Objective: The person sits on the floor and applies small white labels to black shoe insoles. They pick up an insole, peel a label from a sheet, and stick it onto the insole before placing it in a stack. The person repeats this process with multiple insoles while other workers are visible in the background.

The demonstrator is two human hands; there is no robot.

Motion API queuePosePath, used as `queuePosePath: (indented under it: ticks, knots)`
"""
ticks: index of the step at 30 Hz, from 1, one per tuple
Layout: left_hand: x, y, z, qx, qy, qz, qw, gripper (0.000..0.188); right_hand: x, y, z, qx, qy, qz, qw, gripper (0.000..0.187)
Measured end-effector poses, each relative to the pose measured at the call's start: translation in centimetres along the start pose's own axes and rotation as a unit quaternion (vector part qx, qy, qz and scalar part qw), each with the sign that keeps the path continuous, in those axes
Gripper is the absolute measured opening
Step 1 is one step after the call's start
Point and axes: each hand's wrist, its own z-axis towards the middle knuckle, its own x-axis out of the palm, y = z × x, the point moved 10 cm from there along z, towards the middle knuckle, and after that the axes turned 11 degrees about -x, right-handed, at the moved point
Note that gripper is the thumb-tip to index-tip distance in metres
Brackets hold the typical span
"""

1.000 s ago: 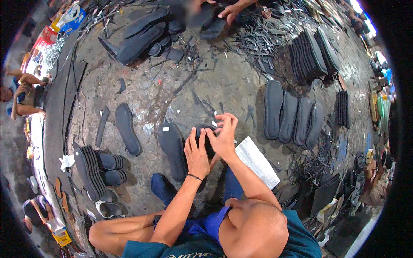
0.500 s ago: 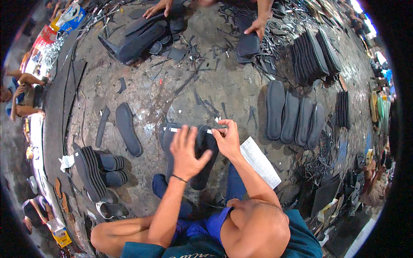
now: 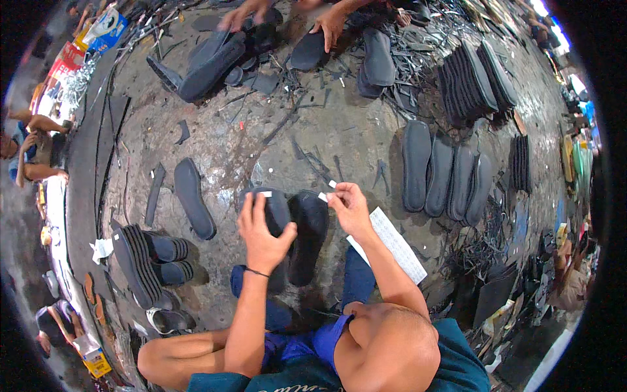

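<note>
In front of me lie two dark shoe soles side by side, a left one (image 3: 278,212) and a right one (image 3: 309,242). My left hand (image 3: 261,230) rests over the left sole with fingers and thumb apart. Beside its fingertips a small white label (image 3: 266,194) sits at the sole's far end. Just right of the right sole's tip, my right hand (image 3: 349,208) pinches a small white sticker (image 3: 322,196) between thumb and fingers. Another white bit (image 3: 332,184) shows at its fingertips. A white sheet with rows of small print (image 3: 394,243) lies beside my right forearm.
Four-layered-looking soles (image 3: 136,264) are stacked at left, near a single sole (image 3: 194,198). At right several soles (image 3: 418,166) stand in a row, with larger stacks (image 3: 467,85) behind. Across from me another person's hands (image 3: 330,27) handle soles among rubber scraps (image 3: 408,72).
My left hand has shifted left, uncovering more of the left sole. The right sole's white label is off its tip. Across from me, the other person's hand has moved left to another sole.
</note>
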Motion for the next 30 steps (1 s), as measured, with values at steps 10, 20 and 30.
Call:
queuePosePath:
  ticks: [10, 20, 30]
  knots:
    - [8.0, -4.4, -2.6, 0.049, 0.128, 0.049, 0.989, 0.104, 3.3, 1.2, 0.3, -0.073, 0.047, -0.200, 0.976, 0.034]
    - [0.8, -3.5, -1.5, 0.038, -0.006, 0.000, 0.999, 0.094, -1.0, -2.3, -0.5, 0.049, -0.010, -0.129, 0.990, 0.035]
    - [4.9, -4.1, -1.9, 0.079, 0.122, 0.040, 0.989, 0.094, 2.3, -0.8, -0.7, -0.102, -0.015, -0.339, 0.935, 0.022]
